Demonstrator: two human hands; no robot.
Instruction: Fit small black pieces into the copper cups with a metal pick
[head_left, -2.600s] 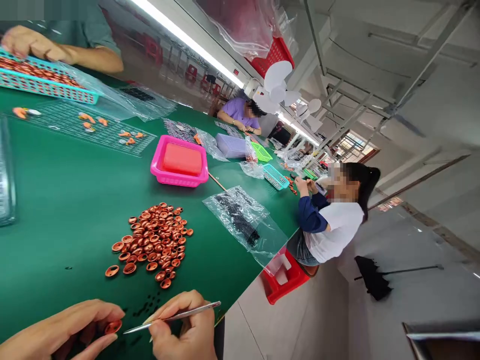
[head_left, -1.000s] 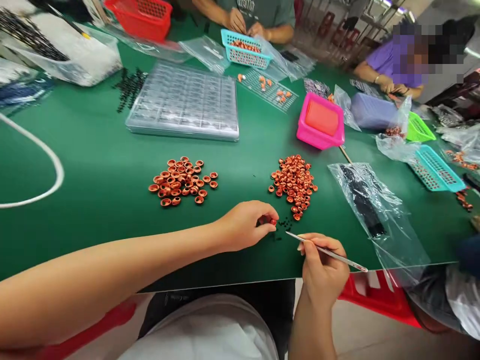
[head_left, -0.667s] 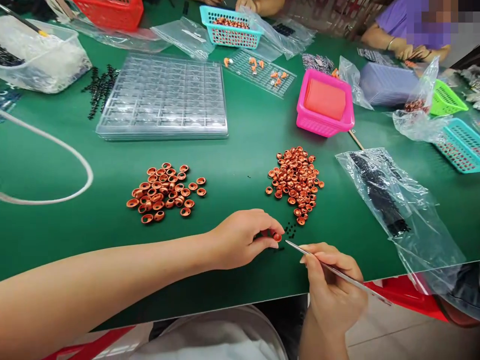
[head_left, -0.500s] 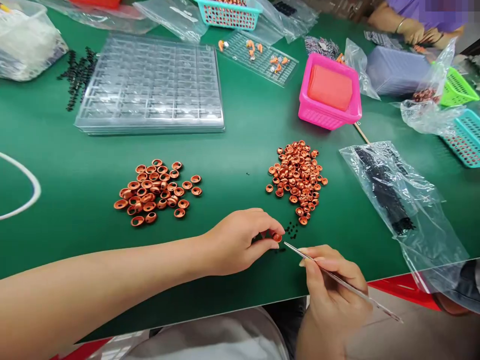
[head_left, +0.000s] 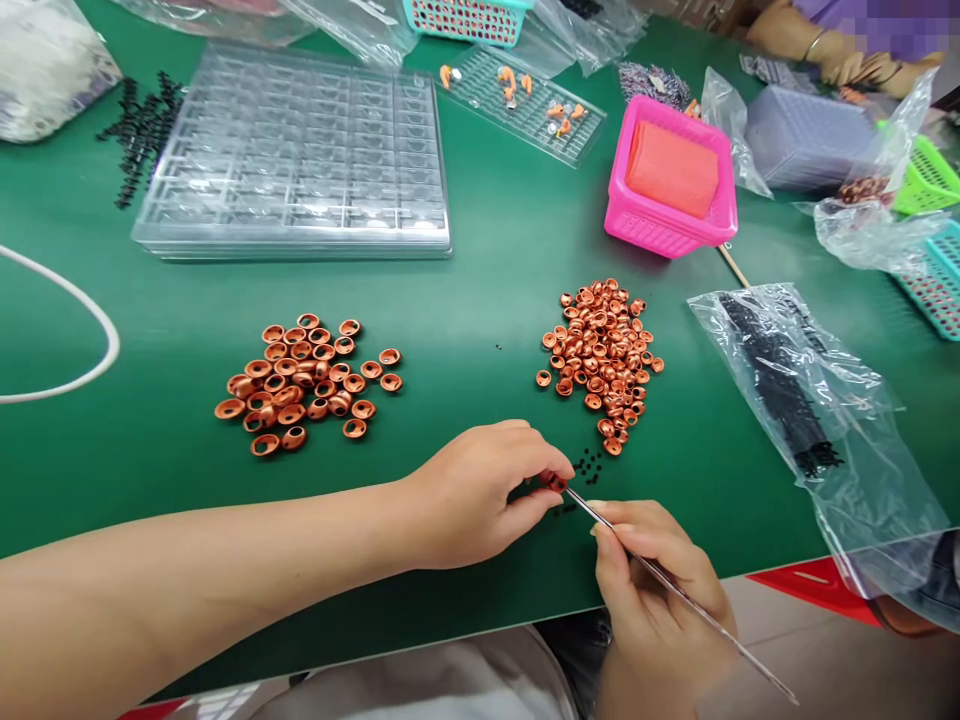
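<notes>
My left hand [head_left: 487, 490] pinches a small copper-coloured cup-shaped part [head_left: 556, 482] between thumb and fingers, just above the table. In my right hand [head_left: 660, 575] is a thin metal pick [head_left: 679, 592], held like a pen. Its tip reaches the part in my left hand. Tiny black pieces [head_left: 589, 465] lie on the table close behind my fingertips. A dense pile of the same copper parts [head_left: 604, 345] sits just beyond my hands. Farther left is a looser group of copper parts [head_left: 300, 385], many with their hollow side up.
Stacked clear trays [head_left: 300, 160] stand at the back left, beside black strips [head_left: 142, 130]. A pink basket [head_left: 671, 225] with an orange-red block stands back right. At right lies a plastic bag [head_left: 862, 440] of black strips. A co-worker's hands [head_left: 855, 68] show at the far right.
The pick's tip has moved left and now meets the copper part in my left hand; before, it was slightly apart. The view has shifted a little.
</notes>
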